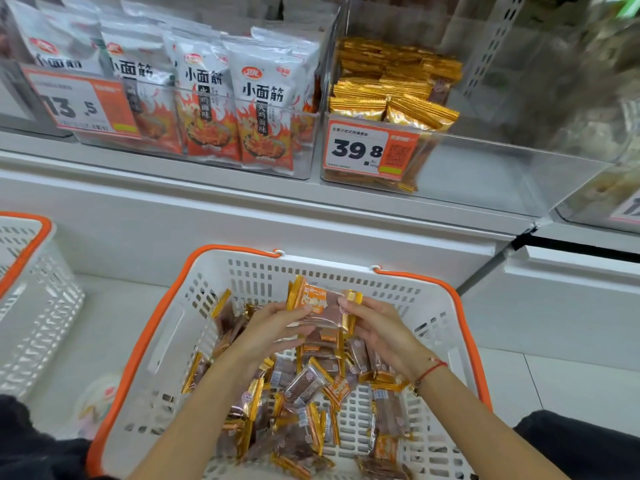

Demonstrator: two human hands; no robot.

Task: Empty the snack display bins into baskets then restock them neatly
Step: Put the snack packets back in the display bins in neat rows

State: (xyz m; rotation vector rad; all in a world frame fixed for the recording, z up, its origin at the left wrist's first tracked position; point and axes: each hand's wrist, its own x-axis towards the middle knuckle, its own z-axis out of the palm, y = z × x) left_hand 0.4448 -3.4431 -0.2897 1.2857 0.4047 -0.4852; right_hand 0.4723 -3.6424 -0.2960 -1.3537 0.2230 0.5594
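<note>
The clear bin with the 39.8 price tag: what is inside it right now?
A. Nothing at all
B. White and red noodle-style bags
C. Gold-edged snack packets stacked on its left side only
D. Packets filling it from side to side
C: the clear bin holds gold-edged snack packets stacked on its left side, while its right side shows bare floor.

White snack bags [263,105] read 小面筋; price tags [370,150] show 39.8, 13.5
</note>
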